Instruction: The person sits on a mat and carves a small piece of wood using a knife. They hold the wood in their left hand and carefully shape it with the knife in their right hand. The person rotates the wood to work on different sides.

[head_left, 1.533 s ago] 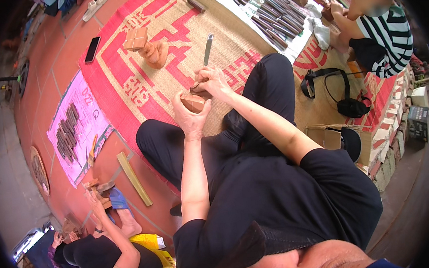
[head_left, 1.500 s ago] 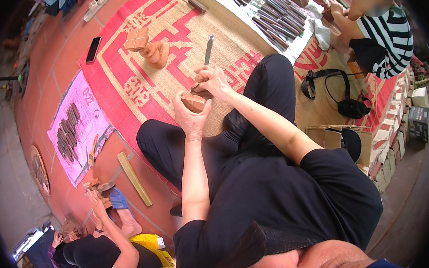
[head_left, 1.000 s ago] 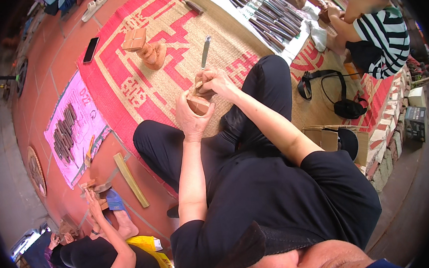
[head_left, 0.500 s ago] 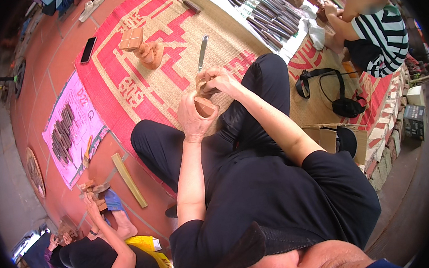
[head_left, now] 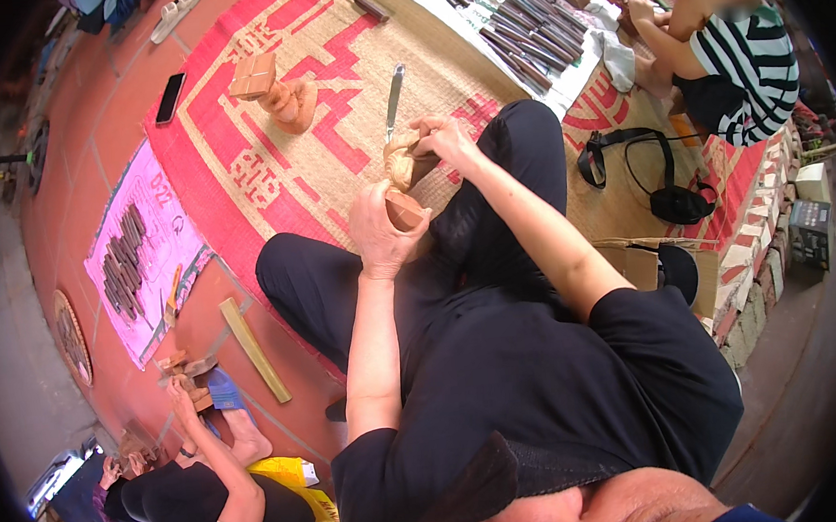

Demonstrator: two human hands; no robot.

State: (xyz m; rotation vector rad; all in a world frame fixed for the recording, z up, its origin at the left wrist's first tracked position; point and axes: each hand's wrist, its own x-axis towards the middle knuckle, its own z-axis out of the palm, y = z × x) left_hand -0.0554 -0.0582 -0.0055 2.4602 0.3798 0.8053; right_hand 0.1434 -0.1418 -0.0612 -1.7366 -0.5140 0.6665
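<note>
My left hand (head_left: 385, 229) is closed around the block-shaped base of a wooden carving (head_left: 401, 163), holding it above my lap. The carving's pale, rounded upper part points away from me. At its right side is my right hand (head_left: 446, 143), fingers pinched; a small dark piece shows under them, too unclear to name. Just beyond the carving a flat metal blade (head_left: 394, 98) lies on the mat. Farther left stands a similar reddish wood carving (head_left: 286, 100) with a square block on top.
A red and tan woven mat (head_left: 340, 121) spreads before me. Many dark-handled tools (head_left: 533, 35) lie on white cloth at the far right. To the left are a phone (head_left: 170, 98), tools on a pink sheet (head_left: 155, 308) and a wooden strip (head_left: 255, 350). Other people sit at both sides.
My right hand has shifted slightly right and away from me, with its fingers less over the carving. More of the carving's pale upper part now shows. My left hand keeps its hold.
</note>
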